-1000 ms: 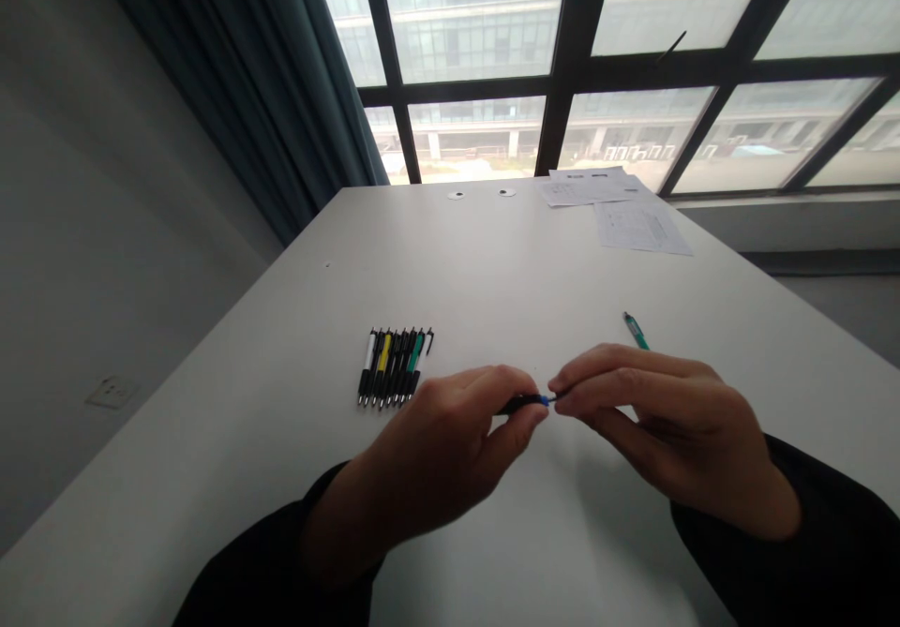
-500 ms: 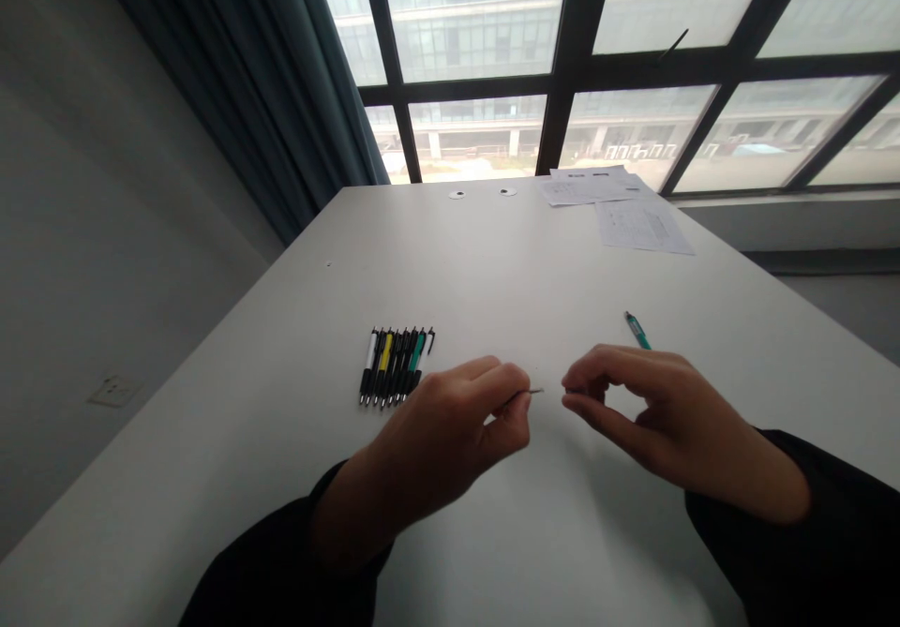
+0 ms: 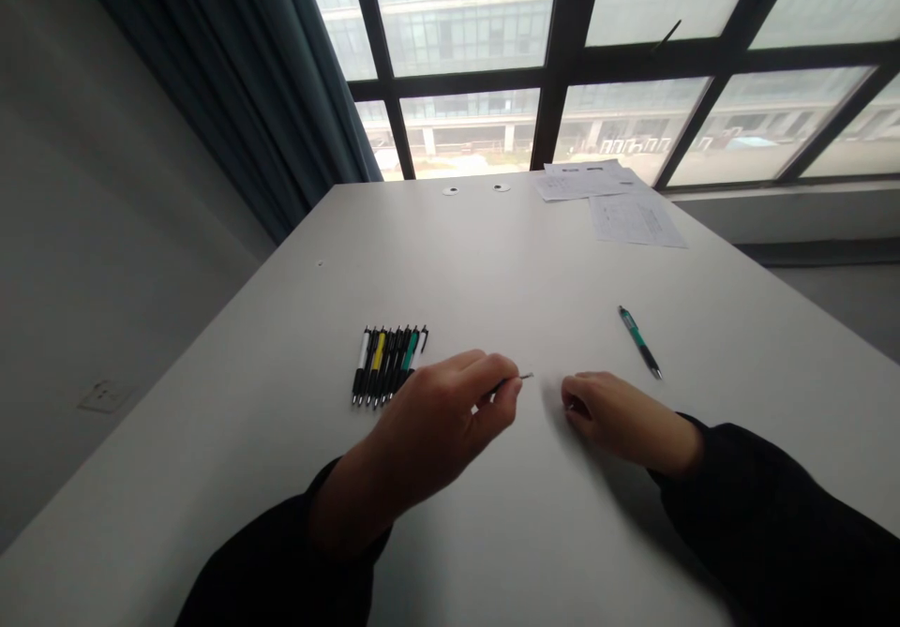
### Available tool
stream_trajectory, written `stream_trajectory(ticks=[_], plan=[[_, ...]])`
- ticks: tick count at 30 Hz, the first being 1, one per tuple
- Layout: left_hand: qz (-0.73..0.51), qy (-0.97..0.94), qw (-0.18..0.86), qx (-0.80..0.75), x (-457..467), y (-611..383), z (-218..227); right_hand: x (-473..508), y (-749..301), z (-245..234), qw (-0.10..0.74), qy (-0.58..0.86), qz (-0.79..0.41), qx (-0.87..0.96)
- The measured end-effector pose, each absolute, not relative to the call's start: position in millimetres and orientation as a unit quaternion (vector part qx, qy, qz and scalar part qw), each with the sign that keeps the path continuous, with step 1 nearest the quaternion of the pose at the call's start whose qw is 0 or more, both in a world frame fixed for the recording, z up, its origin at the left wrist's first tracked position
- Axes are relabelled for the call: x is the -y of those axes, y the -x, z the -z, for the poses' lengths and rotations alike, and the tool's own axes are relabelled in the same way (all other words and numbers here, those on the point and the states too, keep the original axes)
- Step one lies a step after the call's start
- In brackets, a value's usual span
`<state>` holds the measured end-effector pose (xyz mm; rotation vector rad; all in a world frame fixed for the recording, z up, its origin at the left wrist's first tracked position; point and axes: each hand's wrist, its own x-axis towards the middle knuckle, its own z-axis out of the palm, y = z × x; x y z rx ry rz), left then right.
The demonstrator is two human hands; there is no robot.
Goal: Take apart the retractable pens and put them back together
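Note:
Between the thumb and fingers of my left hand (image 3: 450, 411) is a thin dark pen refill (image 3: 526, 377), its bare metal end pointing right. Most of its length is hidden by the hand. My right hand (image 3: 605, 416) is low at the tabletop, fingers curled together; a tiny pale spot shows at the fingertips, too small to name. Left of my left hand, several click pens (image 3: 380, 365) lie side by side, with black, white, yellow and green barrels, partly covered by the hand. A green pen (image 3: 638, 341) with a black grip lies alone beyond my right hand.
The white table (image 3: 450, 271) stretches to the window. Printed papers (image 3: 633, 219) lie at its far right, and two round white discs (image 3: 450, 191) sit near the far edge. A dark blue curtain (image 3: 281, 93) hangs at the left.
My right hand has come down to the tabletop and its fingers have curled in, uncovering the whole green pen. My left hand keeps the refill, nearly still; the view has shifted slightly.

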<state>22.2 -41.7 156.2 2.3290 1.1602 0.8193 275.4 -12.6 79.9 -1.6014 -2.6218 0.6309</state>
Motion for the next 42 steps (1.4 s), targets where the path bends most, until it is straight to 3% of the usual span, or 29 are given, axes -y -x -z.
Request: stream_trajectory(ticks=[5, 9, 12, 22, 26, 29, 34, 42], plan=[[-0.285, -0.838, 0.216, -0.413, 43, -24, -159, 15, -277, -95, 0.052, 0.505, -0.204, 0.837], [-0.274, -0.84, 0.233, -0.406, 47, -30, -159, 30, -270, -124, 0.283, 0.43, -0.339, 0.788], [-0.261, -0.842, 0.249, -0.401, 52, -35, -156, 44, -264, -139, 0.383, 0.361, -0.454, 0.719], [-0.26, -0.841, 0.274, -0.387, 53, -43, -159, 50, -261, -145, 0.486, 0.296, -0.535, 0.625], [-0.266, -0.84, 0.258, -0.397, 53, -44, -159, 37, -277, -146, 0.542, 0.335, -0.496, 0.59], [-0.264, -0.839, 0.261, -0.399, 54, -43, -159, 27, -295, -132, 0.491, 0.414, -0.424, 0.639], [-0.265, -0.834, 0.268, -0.402, 51, -42, -156, 30, -323, -78, 0.234, 0.512, -0.305, 0.768], [-0.24, -0.841, 0.27, -0.402, 47, -57, -145, 43, -334, -41, 0.209, 0.518, -0.201, 0.804]])
